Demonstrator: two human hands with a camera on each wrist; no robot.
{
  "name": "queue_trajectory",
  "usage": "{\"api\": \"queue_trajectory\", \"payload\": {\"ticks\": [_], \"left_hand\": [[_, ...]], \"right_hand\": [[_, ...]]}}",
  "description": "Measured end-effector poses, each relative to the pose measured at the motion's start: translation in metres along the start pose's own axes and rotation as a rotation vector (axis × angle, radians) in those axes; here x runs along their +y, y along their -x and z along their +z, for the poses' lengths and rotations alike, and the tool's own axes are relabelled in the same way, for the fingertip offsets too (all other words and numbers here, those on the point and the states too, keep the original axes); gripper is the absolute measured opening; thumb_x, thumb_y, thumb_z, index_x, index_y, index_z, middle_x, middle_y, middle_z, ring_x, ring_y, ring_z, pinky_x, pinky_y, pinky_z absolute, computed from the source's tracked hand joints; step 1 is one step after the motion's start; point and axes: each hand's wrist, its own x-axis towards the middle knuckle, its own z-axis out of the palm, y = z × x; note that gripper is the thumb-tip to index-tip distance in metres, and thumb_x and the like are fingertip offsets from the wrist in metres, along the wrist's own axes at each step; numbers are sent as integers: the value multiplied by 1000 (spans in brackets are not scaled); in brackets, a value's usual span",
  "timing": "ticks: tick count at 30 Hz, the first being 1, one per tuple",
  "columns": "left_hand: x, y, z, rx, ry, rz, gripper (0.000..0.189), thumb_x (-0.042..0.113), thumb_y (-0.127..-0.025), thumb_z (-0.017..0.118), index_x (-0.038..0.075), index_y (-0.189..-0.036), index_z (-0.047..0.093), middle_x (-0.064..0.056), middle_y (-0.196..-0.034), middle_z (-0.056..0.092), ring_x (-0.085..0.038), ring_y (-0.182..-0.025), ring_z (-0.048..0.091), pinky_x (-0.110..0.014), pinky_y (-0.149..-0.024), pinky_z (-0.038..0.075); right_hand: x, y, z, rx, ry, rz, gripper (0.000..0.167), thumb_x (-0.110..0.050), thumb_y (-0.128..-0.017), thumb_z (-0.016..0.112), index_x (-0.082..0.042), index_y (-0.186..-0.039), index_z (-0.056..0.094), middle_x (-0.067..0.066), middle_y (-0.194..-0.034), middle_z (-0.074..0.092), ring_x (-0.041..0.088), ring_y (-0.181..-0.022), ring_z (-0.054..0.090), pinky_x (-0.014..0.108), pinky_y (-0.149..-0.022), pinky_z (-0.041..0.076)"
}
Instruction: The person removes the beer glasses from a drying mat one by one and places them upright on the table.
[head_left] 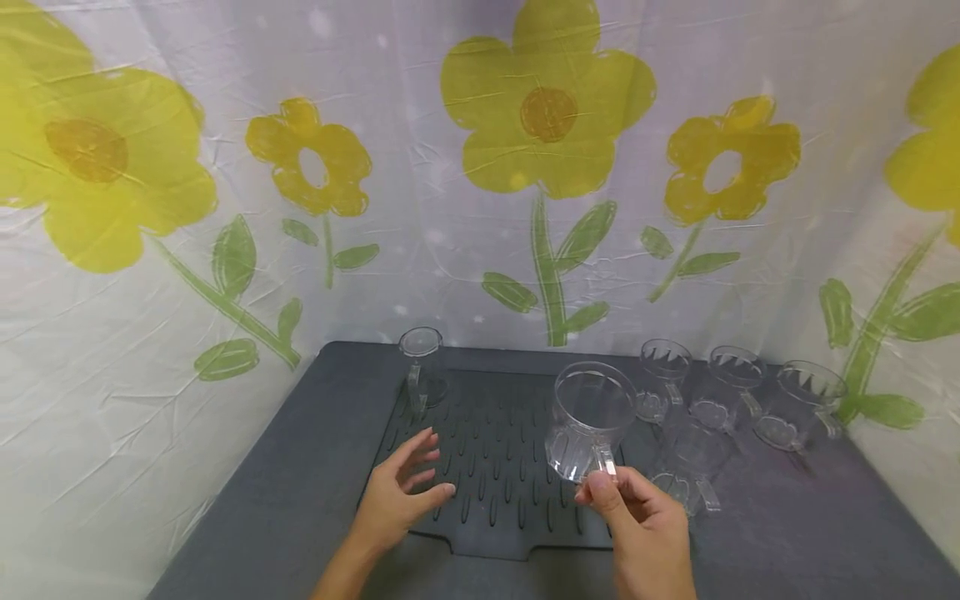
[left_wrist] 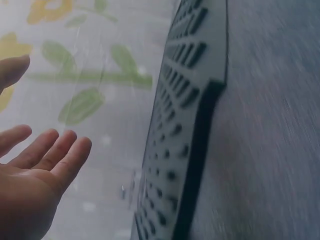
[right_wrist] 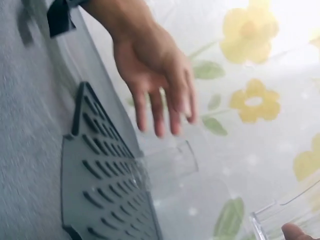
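A transparent mug (head_left: pixel 590 400) is held up over the right part of a dark ridged drying mat (head_left: pixel 491 546), its mouth tilted upward. My right hand (head_left: pixel 651 529) pinches its handle between thumb and fingers. In the right wrist view only the thumb (right_wrist: pixel 295 233) shows, beside the mug's edge (right_wrist: pixel 257 227). My left hand (head_left: pixel 397 492) hovers over the mat's left side, fingers extended and thumb apart, holding nothing; the left wrist view shows its spread fingers (left_wrist: pixel 55 155). Beyond it, another transparent mug (head_left: pixel 422 367) stands base up at the mat's back left corner.
Several more transparent mugs stand mouth up on the dark table (head_left: pixel 255 508) at the right, among them a near one (head_left: pixel 690 462) and one at the far right (head_left: pixel 801 404). A flower-printed curtain (head_left: pixel 420 208) encloses the table's back and sides.
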Motion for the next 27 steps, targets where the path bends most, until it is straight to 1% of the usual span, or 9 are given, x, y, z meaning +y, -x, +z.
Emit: {"api": "queue_trajectory", "payload": {"ticks": [3, 8, 10, 13, 17, 21, 23, 25, 27], "left_hand": [[-4, 5, -10, 47, -15, 22, 75, 6, -76, 83, 5, -141, 46, -13, -136, 51, -33, -121, 51, -40, -93, 49], [-10, 14, -26, 118, -70, 41, 73, 5, -75, 83, 2, -139, 47, -14, -134, 52, -32, -119, 52, -39, -91, 51], [-13, 17, -32, 144, -93, 46, 74, 5, -75, 83, 1, -139, 47, -13, -133, 53, -29, -118, 53, -37, -91, 51], [-18, 21, -40, 182, -134, 49, 73, 5, -75, 83, 1, -139, 47, -12, -131, 54, -22, -117, 53, -33, -91, 51], [-25, 26, -49, 223, -174, 14, 74, 11, -76, 84, 4, -140, 47, -10, -133, 53, -17, -119, 51, -26, -94, 48], [-32, 30, -55, 240, -212, -29, 77, 16, -76, 85, 5, -141, 46, -14, -136, 51, -23, -124, 48, -20, -94, 45], [-35, 32, -56, 242, -228, -48, 77, 18, -76, 84, 5, -141, 45, -15, -137, 50, -24, -125, 47, -17, -94, 44], [-39, 33, -58, 246, -246, -67, 77, 18, -76, 84, 4, -142, 45, -15, -138, 50, -24, -125, 47, -18, -94, 44], [-42, 34, -59, 251, -266, -89, 78, 17, -77, 84, 3, -142, 44, -16, -139, 49, -24, -126, 46, -23, -96, 45]], "right_hand": [[-4, -1, -9, 37, -8, -4, 15, 5, -94, 59, 15, -84, 61, 9, -73, 64, 19, -76, 63, 25, -76, 53], [-6, -5, -26, 43, -133, -60, 15, 9, -95, 54, 18, -85, 59, 12, -74, 64, 21, -74, 64, 28, -77, 56], [-6, -6, -34, 45, -170, -75, 15, 9, -96, 52, 18, -86, 59, 13, -75, 63, 22, -75, 64, 31, -80, 56], [-7, -8, -47, 93, -177, -65, 16, 8, -96, 52, 17, -85, 59, 14, -75, 64, 23, -75, 66, 34, -81, 55], [-8, -9, -65, 154, -213, -72, 16, 10, -96, 51, 17, -84, 59, 15, -74, 64, 26, -74, 68, 36, -78, 56], [-8, -12, -81, 215, -260, -105, 16, 11, -95, 52, 22, -84, 57, 18, -73, 61, 28, -71, 66, 39, -75, 57], [-9, -14, -88, 271, -272, -115, 16, 11, -94, 53, 24, -84, 56, 19, -71, 59, 29, -68, 65, 40, -71, 57], [-10, -15, -94, 322, -283, -122, 16, 12, -93, 54, 25, -84, 55, 21, -69, 58, 29, -65, 65, 40, -69, 58], [-13, -17, -101, 361, -270, -124, 16, 11, -92, 56, 25, -84, 55, 21, -67, 58, 30, -63, 66, 40, -67, 58]]}}
